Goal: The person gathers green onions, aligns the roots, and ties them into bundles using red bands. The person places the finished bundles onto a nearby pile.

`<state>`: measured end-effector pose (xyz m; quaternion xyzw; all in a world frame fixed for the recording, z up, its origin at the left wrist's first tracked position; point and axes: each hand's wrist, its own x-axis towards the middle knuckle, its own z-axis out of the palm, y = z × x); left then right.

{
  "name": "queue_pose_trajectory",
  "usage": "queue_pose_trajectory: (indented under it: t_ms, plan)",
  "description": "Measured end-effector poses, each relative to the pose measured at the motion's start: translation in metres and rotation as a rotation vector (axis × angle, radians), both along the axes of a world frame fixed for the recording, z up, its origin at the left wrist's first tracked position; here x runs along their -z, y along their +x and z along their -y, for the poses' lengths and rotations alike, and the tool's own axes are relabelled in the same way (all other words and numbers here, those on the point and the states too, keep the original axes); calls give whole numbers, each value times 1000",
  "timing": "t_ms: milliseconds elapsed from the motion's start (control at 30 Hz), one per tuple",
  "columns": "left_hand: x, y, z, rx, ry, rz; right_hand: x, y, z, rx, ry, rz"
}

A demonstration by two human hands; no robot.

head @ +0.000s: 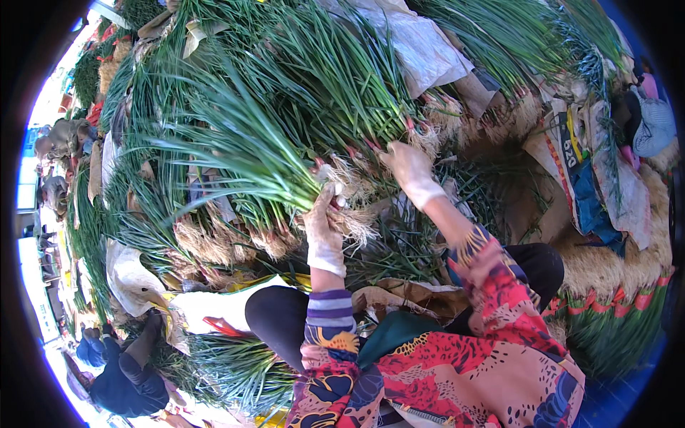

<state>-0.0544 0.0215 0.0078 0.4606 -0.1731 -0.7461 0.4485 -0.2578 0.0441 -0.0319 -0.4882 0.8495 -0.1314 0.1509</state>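
Observation:
My gloved left hand [324,230] is closed around a bunch of green garlic [278,176]. The long leaves fan out to the upper left, blurred at their tips. White and reddish stem bases and pale, stringy roots [356,222] stick out past the thumb on the right. My gloved right hand [411,168] is at the lower edge of a large heap of green garlic [321,69], its curled fingers by the reddish stem bases. Whether the fingers grip a stalk is hidden. Loose leaves and trimmings [396,251] lie below, between my hands and knees.
White sacking [423,48] partly covers the heap. Root-ended bunches [267,238] lie left of my left hand. Tied bundles with red bands [604,302] are stacked at right, below a printed sack [567,155]. Another person [131,374] is at lower left; more people sit at far left.

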Motion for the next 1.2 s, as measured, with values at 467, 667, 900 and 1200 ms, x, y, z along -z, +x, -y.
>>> queue_pose_trajectory:
  t_ms: [467, 667, 900, 1200]
  plan:
    - [-11, -2, 0, -18, -88, -240, -61, -28, -26, 315, -582, 1108]
    - [3, -2, -18, 64, 28, -73, -59, -5, -47, 253, -357, 1583]
    - [3, 0, -16, 132, 78, -147, -66, 11, -58, 228, -344, 1905]
    - [14, 3, -35, 332, 160, -259, -35, 68, -95, -12, -132, 1135]
